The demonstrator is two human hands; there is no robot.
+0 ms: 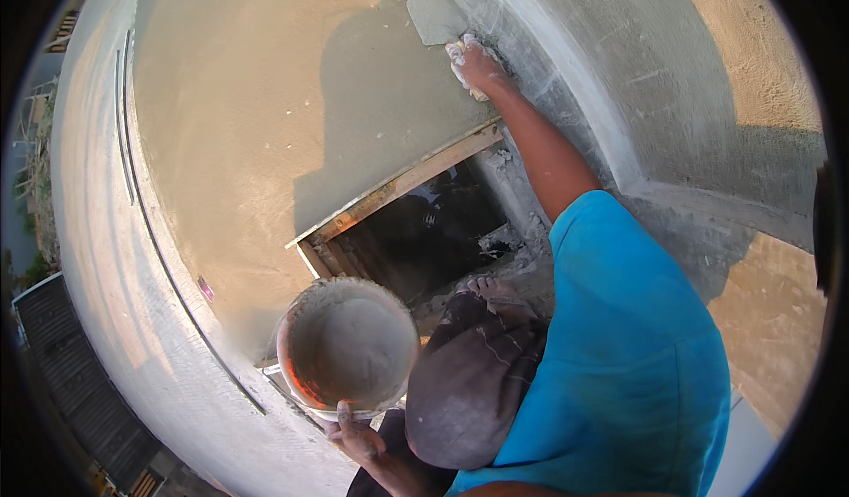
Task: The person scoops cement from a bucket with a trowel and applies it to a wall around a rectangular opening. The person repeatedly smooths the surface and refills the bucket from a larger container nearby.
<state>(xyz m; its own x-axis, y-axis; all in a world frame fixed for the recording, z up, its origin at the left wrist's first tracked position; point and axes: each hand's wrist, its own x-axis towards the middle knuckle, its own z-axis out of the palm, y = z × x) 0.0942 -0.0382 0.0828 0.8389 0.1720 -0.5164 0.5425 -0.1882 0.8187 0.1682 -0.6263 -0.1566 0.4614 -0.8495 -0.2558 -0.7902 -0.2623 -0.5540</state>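
My right hand (478, 65), smeared with pale mortar, is closed round the handle of a trowel (436, 17). The trowel's flat grey blade lies against the wet mortar surface (380, 81), close to the corner with the wall. Down at the lower middle, my left hand (358, 437) grips the near rim of a round bucket (302, 369), thumb over the edge. Grey residue coats the bucket's inside, with orange showing through on its left side. My left fingers are partly hidden beneath the rim.
A dark square opening (424, 232) edged by a wooden board (407, 181) lies between my arms. My bare foot (492, 288) rests at its near side. A grey wall (646, 72) rises on the right. Long thin rods (168, 267) lie along the pale ledge at left.
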